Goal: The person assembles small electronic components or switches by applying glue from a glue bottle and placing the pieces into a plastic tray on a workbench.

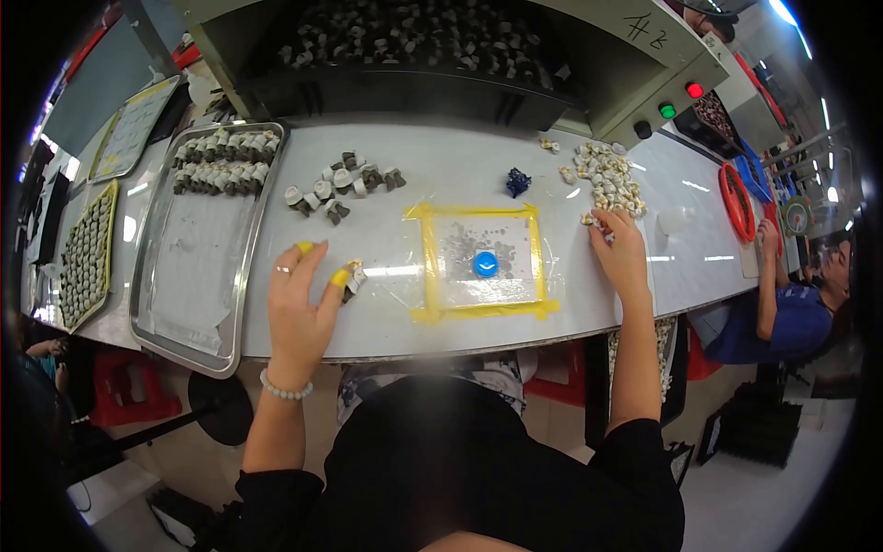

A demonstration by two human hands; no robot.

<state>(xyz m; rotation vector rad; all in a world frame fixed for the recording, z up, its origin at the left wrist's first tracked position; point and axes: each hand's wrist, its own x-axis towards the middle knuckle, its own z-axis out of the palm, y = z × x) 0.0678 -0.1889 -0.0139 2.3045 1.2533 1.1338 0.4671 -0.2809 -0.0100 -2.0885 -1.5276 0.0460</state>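
Note:
My left hand rests over the white tabletop, fingers apart, with yellow covers on the thumb and one finger. Beside its thumb lies a small white-and-grey piece. My right hand has thumb and fingertips closing on a small white piece at the near edge of a pile of small white pieces. Between my hands, yellow tape frames a speckled sheet holding a round blue cap. Beyond the left hand sit several grey-and-white assembled pieces.
A metal tray at left carries rows of grey-and-white pieces. A dark blue lump lies beyond the taped frame. The far side has a black bin under a machine housing with lit buttons. A person in blue works at right.

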